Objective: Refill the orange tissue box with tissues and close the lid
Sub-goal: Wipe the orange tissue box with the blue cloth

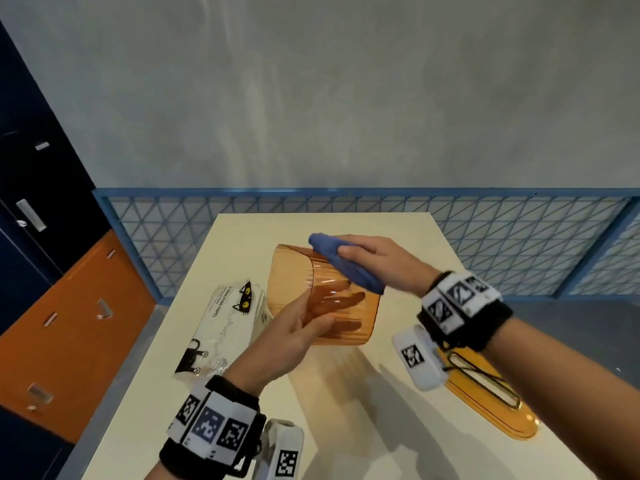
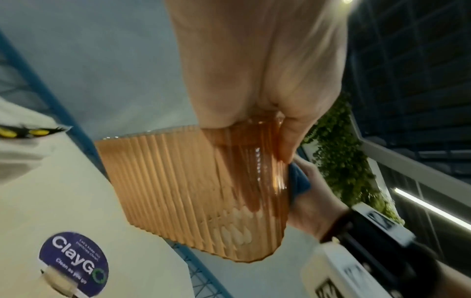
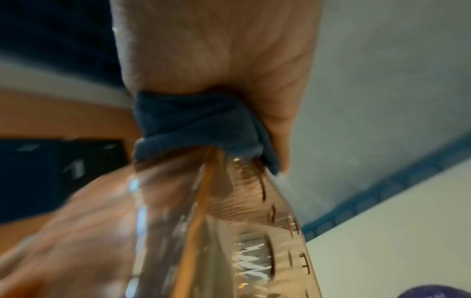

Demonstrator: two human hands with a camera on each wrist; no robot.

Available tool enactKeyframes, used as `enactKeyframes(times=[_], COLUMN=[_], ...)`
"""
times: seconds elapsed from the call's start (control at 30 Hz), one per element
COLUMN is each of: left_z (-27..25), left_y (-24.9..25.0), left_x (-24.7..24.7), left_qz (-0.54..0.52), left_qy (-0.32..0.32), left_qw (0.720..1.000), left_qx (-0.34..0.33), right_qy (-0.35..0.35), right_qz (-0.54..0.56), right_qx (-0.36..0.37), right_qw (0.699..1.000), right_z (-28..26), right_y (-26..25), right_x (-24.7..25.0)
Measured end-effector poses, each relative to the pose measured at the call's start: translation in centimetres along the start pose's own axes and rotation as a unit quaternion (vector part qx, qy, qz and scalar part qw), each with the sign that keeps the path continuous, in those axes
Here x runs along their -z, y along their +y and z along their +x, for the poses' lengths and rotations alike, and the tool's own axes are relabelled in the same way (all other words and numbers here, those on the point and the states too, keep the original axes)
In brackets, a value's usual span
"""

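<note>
Head view. The orange tissue box (image 1: pixel 322 296), ribbed translucent plastic, is lifted off the table (image 1: pixel 346 427) and tipped on its side, opening toward the left. The left hand (image 1: pixel 294 336) grips it with fingers inside, showing through the wall, and thumb outside on the near rim. The right hand (image 1: pixel 374 258) presses a folded blue cloth (image 1: pixel 341 263) onto the box's upper outer wall, thumb clamped on the cloth. The pack of tissues (image 1: pixel 221 327), cat print, lies unopened just left of the box. The orange lid (image 1: pixel 491 396) lies flat, well apart to the right.

Left wrist view. Thumb and fingers pinch the box wall (image 2: pixel 193 191); cloth edge (image 2: pixel 299 179) lies against the far side.

Right wrist view. Blurred; cloth (image 3: pixel 201 129) bunched under curled fingers, probably bearing on the box rim (image 3: pixel 211 211).

Judgement: wiping step, before refilling. Wipe along the ribs, not across them. Keep the left grip firm opposite the cloth's pressure, so the thin wall does not flex or slip. Do the interior too.
</note>
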State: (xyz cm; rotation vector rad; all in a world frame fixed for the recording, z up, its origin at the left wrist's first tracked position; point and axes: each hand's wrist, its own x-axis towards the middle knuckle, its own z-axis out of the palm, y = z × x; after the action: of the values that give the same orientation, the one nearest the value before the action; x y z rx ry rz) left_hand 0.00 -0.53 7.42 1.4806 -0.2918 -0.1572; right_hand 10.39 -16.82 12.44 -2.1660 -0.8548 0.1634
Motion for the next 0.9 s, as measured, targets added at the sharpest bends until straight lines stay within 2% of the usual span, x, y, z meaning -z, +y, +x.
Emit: enactKeyframes(times=[0.03, 0.07, 0.13, 0.2, 0.23, 0.33, 0.47, 0.53, 0.6, 0.77, 0.9], left_z=[-0.1, -0.2, -0.3, -0.3, -0.4, -0.9, -1.0, -0.4, 0.9, 5.1, 8.3], left_y=[0.1, 0.0, -0.3, -0.4, -0.3, 0.4, 0.6, 0.2, -0.3, -3.8, -6.8], left_x=[-0.1, 0.0, 0.2, 0.5, 0.5, 0.1, -0.2, -0.2, -0.4, -2.8, -5.5], left_qz=[0.015, 0.024, 0.029, 0.064, 0.076, 0.079, 0.132, 0.173, 0.237, 0.359, 0.405], left_qy=[0.0, 0.007, 0.032, 0.05, 0.041, -0.013, -0.038, -0.037, -0.034, 0.0, 0.037], left_qw=[1.0, 1.0, 0.999, 0.997, 0.996, 0.997, 0.99, 0.983, 0.97, 0.923, 0.885], left_qx=[-0.004, -0.007, -0.008, -0.004, -0.001, 0.02, 0.038, 0.041, 0.041, 0.137, 0.225], right_qy=[-0.033, -0.054, -0.056, -0.045, -0.045, -0.063, -0.065, -0.058, -0.085, -0.186, -0.18], right_qz=[0.009, -0.022, -0.097, -0.092, -0.064, -0.004, -0.131, -0.176, -0.209, -0.234, -0.244], right_qx=[-0.045, -0.046, 0.022, 0.075, 0.061, -0.05, -0.147, -0.185, -0.228, -0.26, -0.271], right_qw=[0.998, 0.997, 0.993, 0.992, 0.995, 0.997, 0.978, 0.965, 0.947, 0.918, 0.914], right_z=[0.4, 0.3, -0.8, -1.8, -1.9, -0.5, 0.3, -0.7, -2.4, -7.8, -11.2], right_y=[0.0, -0.1, -1.0, -1.7, -1.6, 0.5, 5.8, 9.0, 11.5, 15.0, 16.1], right_x=[0.6, 0.8, 0.2, -0.8, -0.9, -0.2, 0.6, -0.2, -1.6, -5.6, -8.1])
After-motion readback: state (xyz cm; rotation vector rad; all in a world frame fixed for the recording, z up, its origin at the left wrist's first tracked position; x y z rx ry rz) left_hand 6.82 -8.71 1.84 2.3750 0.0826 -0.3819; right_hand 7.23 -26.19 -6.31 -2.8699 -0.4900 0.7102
